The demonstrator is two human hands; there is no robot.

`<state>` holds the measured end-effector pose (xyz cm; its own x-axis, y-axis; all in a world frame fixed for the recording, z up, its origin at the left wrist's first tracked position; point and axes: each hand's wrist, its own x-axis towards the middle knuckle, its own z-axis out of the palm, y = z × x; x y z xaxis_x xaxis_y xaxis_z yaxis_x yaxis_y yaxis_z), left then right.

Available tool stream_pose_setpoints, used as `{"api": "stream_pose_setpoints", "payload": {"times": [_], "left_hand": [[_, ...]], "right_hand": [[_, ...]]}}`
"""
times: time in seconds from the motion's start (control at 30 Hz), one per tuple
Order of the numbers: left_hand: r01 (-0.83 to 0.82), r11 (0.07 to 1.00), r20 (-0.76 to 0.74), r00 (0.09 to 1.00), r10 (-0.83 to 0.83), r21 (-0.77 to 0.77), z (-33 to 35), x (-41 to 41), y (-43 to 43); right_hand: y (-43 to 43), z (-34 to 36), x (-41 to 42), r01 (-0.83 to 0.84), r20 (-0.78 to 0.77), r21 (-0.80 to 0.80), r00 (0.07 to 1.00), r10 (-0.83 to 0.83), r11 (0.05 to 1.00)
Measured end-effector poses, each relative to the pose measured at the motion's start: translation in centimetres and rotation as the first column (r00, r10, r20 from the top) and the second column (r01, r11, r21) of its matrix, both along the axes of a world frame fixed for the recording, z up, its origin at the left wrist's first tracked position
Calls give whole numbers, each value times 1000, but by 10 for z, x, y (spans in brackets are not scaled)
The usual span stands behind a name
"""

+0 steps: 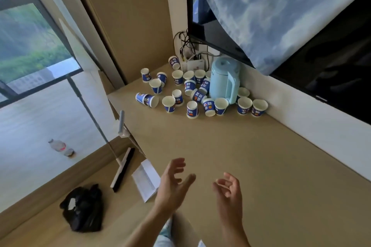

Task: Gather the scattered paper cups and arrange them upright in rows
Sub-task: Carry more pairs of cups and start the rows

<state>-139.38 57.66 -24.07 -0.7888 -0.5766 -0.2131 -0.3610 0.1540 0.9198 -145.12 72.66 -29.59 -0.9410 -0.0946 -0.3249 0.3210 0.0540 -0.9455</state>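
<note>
The blue-and-white paper cups [192, 109] carry white characters and small orange marks on their blue bands, but the print is too blurred to read. They lie scattered in the far corner of a long beige wooden countertop [251, 156], crowded around a pale blue plastic electric kettle [224, 80]. Some stand mouth up, some are inverted, and one cup [147, 100] lies on its side at the left edge of the cluster. The left hand [172, 182] and the right hand [228, 190] hover over the near part of the countertop, palms turned toward each other, fingers loosely spread and holding nothing, well apart from the cups. Above the counter hangs a black flat screen [331, 78], partly draped with a blue cloud-print cloth [281, 6]. A large window [30, 42] fills the left side. On the floor below lie a black plastic bag [84, 208] and a clear plastic bottle [57, 145].
</note>
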Motion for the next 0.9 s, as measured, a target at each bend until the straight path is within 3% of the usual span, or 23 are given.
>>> {"api": "stream_pose_setpoints", "payload": {"times": [0.27, 0.4, 0.53, 0.67, 0.77, 0.9], "left_hand": [[-49, 989, 109, 993, 33, 143, -52, -105, -86], [-150, 982, 148, 980, 132, 116, -73, -153, -140], [-190, 979, 188, 967, 173, 77, -96, -199, -193], [-124, 992, 217, 968, 122, -6, -113, -233, -230], [-91, 993, 212, 972, 104, -71, -127, -256, -255], [-65, 989, 209, 974, 92, -133, -139, -278, -269]], "right_hand": [[-43, -12, -57, 47, 50, 155, 997, -55, 987], [-103, -1, -104, -58, -15, 325, 998, 66, 944], [-174, 9, -182, -174, -81, 517, 965, 251, 838], [-236, 3, -255, -296, -14, 710, 901, 433, 639], [-272, -10, -294, -317, 33, 845, 834, 551, 429], [-293, -26, -314, -400, 243, 909, 740, 627, 120]]}}
